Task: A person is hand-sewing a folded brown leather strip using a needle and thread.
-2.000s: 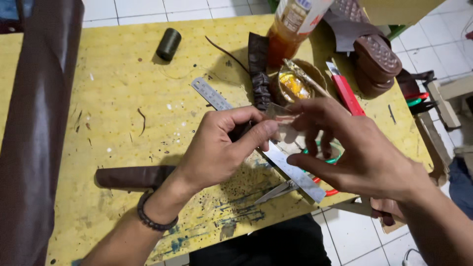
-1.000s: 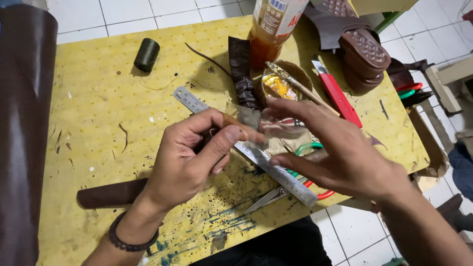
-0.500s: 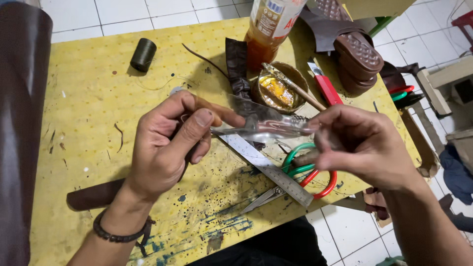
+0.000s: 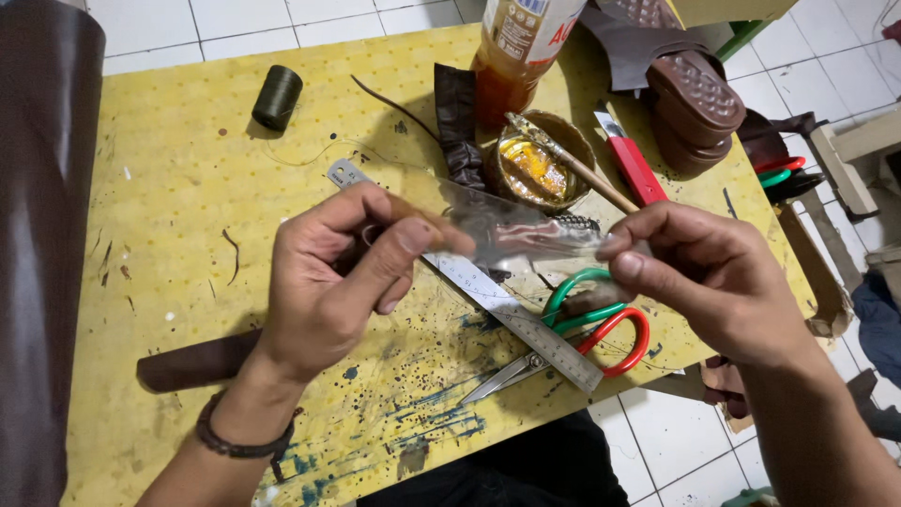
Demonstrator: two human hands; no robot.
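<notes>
Clear strip [image 4: 526, 235] pinched at both ends: left hand [image 4: 343, 282] on one end, right hand [image 4: 713, 282] on the other. Long axis runs left-right, near level, above ruler [image 4: 507, 310] and scissors [image 4: 572, 329].

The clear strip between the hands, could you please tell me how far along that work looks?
Done: nothing finished shows. In hand: the left hand and right hand pinch the clear strip taut above the ruler. Left: scissors and glue bowl lie untouched.

Stained yellow table [image 4: 160, 197] on white-tiled floor [image 4: 235, 23]
</notes>
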